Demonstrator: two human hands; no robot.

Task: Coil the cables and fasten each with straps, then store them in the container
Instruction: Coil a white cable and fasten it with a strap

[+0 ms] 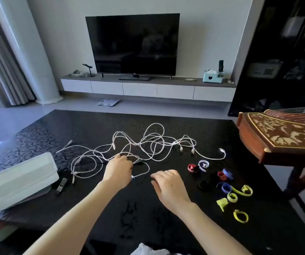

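From my seat I read the black patterned table (92, 126) as the whole workspace, laid out by job. The translucent lidded container (19, 181) waits closed at the left edge, out of the way until there is something to store. The white cables (148, 144) sprawl across the middle in one loose tangle, none of them coiled, which I take as the reason both hands are at its near side. The left hand (118, 170) is down in the tangle with its fingers curled around a few strands, I judge to draw one cable free. The right hand (170, 186) hovers just beside it above the table, fingers loosely bent and holding nothing, placed to take a freed end. The coloured straps (227, 188) lie scattered on the right, near that hand for fastening. A small dark object (61, 184), too small to name, lies just beside the container.
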